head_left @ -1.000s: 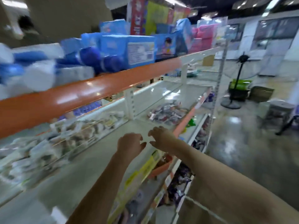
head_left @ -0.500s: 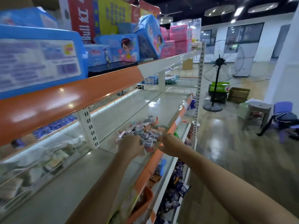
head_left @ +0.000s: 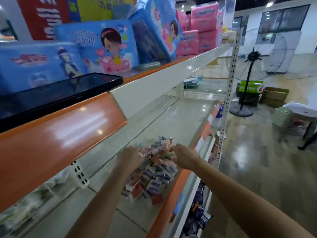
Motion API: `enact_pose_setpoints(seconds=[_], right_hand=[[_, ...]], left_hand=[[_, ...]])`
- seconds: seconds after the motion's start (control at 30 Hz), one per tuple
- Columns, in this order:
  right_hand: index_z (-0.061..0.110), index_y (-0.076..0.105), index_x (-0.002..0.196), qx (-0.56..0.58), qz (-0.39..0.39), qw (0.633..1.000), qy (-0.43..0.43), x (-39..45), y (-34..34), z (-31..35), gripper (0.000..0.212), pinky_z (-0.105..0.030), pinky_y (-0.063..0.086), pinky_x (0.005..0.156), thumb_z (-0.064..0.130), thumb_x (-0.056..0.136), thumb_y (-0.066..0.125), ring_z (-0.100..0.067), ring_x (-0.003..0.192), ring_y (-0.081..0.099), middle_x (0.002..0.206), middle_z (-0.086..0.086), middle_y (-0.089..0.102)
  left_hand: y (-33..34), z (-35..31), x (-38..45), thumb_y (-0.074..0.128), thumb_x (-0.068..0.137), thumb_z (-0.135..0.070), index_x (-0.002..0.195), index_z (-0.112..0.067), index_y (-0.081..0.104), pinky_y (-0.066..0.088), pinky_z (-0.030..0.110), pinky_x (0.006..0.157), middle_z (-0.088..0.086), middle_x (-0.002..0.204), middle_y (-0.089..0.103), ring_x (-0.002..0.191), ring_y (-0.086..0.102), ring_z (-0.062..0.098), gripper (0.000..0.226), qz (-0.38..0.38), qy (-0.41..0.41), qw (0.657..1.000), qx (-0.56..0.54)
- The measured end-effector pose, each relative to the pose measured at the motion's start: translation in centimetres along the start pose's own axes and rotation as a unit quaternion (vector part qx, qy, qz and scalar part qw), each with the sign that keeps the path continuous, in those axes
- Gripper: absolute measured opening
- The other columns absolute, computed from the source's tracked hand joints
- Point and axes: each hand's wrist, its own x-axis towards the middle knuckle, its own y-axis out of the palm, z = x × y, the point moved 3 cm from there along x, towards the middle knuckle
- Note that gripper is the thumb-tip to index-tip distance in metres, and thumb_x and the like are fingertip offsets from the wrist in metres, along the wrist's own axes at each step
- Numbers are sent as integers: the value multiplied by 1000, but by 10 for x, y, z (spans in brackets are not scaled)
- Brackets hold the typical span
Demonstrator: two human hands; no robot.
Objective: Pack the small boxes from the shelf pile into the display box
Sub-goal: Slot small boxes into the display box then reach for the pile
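Packing had barely begun: both the left hand (head_left: 131, 158) and right hand (head_left: 184, 158) reached, fingers loosely spread, into the untouched-looking pile of small boxes (head_left: 154, 176); no display box showed.

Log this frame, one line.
stage: reaching | left hand: on box pile | right hand: over pile | display box: not seen

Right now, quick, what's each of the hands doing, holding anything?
Left hand: on the pile of small boxes, blurred; grip cannot be told.
Right hand: fingers curled down onto the pile; grip cannot be told.
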Motion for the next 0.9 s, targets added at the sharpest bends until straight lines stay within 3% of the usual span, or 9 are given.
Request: enact_pose_setpoints(seconds=[0.3, 0.47, 0.67, 0.9], right_hand=[[10, 55, 118, -21, 9, 991, -129, 74, 3, 3, 30, -37, 44, 93, 21, 92, 50, -28, 115, 51, 123, -12, 51], [13, 54, 124, -31, 4, 984, -173, 89, 20, -3, 33, -33, 42, 95, 18, 92, 46, -27, 116, 48, 122, -11, 53], [11, 49, 129, 7, -10, 978, -209, 96, 24, -13, 38, -25, 28, 103, 12, 91, 51, -20, 126, 41, 137, -9, 46], [11, 65, 108, 135, 1, 967, -215, 89, 8, -21, 24, -23, 42, 82, 21, 86, 61, -20, 99, 56, 110, -6, 58]], left_hand=[[13, 2, 21, 60, 85, -38, 118, -23, 59, 47, 30, 80, 3, 113, 63, 100, 59, 19, 36, 40, -56, 997, -47], [19, -2, 12, 55, 88, -42, 115, -29, 61, 42, 29, 80, -3, 106, 61, 101, 53, 16, 31, -7, -66, 997, -47], [30, -10, -1, 55, 90, -36, 130, -29, 52, 36, 26, 97, -7, 129, 54, 116, 45, 13, 41, -52, -76, 996, -15], [27, -14, -7, 53, 92, -34, 132, -37, 49, 31, 26, 103, -13, 134, 50, 122, 41, 10, 41, -72, -96, 993, -18]])
